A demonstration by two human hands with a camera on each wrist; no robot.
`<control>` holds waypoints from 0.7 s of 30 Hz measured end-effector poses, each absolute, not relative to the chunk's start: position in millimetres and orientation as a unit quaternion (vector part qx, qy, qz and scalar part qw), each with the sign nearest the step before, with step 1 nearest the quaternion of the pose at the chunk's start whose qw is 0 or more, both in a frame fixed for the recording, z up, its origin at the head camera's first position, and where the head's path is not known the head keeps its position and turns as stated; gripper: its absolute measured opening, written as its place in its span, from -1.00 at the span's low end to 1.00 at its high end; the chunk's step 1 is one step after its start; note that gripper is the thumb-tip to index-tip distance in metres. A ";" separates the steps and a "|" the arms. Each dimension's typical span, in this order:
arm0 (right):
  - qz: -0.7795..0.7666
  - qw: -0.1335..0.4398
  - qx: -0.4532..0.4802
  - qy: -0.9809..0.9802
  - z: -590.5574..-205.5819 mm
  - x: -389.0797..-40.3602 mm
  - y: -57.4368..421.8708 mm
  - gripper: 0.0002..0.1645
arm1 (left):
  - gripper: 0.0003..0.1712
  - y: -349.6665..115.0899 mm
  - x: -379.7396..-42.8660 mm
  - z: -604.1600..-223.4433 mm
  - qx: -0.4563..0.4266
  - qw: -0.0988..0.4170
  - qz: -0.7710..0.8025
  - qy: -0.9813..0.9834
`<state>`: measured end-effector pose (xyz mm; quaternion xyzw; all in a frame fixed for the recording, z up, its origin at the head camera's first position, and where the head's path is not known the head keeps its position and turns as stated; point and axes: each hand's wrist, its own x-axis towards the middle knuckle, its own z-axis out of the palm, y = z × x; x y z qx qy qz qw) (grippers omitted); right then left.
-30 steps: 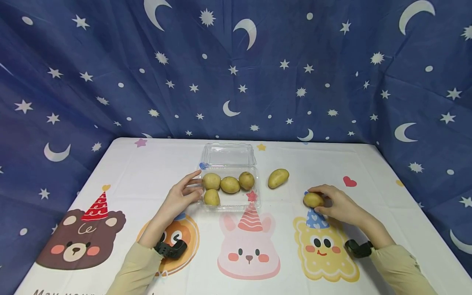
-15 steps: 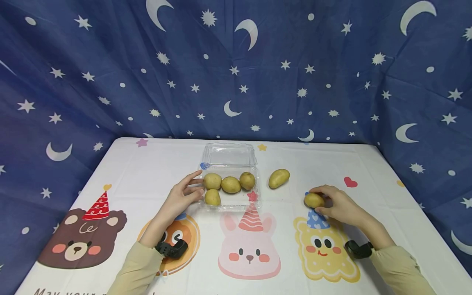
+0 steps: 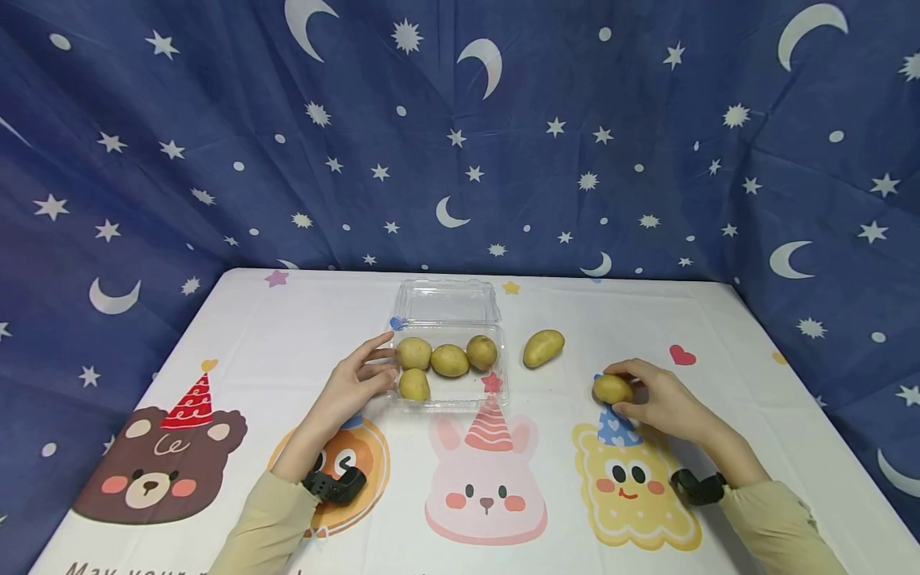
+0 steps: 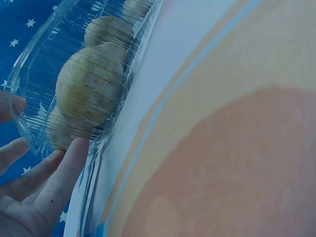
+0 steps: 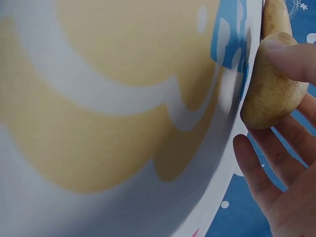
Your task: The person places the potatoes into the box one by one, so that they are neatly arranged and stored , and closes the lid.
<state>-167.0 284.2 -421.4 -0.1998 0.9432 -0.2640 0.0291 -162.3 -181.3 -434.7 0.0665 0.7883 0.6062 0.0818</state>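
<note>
My left hand (image 3: 350,384) rests against the left side of a clear plastic clamshell box (image 3: 460,395), fingers spread and fairly straight. Inside the box lie several potatoes (image 3: 449,361); its lid (image 3: 447,301) is folded back. The left wrist view has fingertips (image 4: 78,147) at the box's ribbed wall. Over on the right, my right hand (image 3: 657,398) grips a small potato (image 3: 612,389) between thumb and fingers, low over the tablecloth. In the right wrist view, the thumb lies on top of that potato (image 5: 274,91). Whether it touches the cloth is unclear.
One longer potato (image 3: 543,349) lies loose between the box and my right hand. A white tablecloth (image 3: 302,319) with cartoon animals covers the table. Behind it hangs a blue curtain (image 3: 532,208) with moons and stars. Each wrist wears a black strap camera (image 3: 338,485).
</note>
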 end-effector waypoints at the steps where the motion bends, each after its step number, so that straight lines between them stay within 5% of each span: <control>1: -0.265 0.028 -0.200 0.943 -421.2 -167.1 284.0 -0.42 | -0.28 -181.3 -162.3 -434.7 0.066 0.082 0.607 0.788; 21: -0.291 -0.022 -0.225 0.930 -415.8 -171.4 267.5 -0.41 | -0.27 -181.6 -163.0 -435.7 0.067 0.079 0.606 0.789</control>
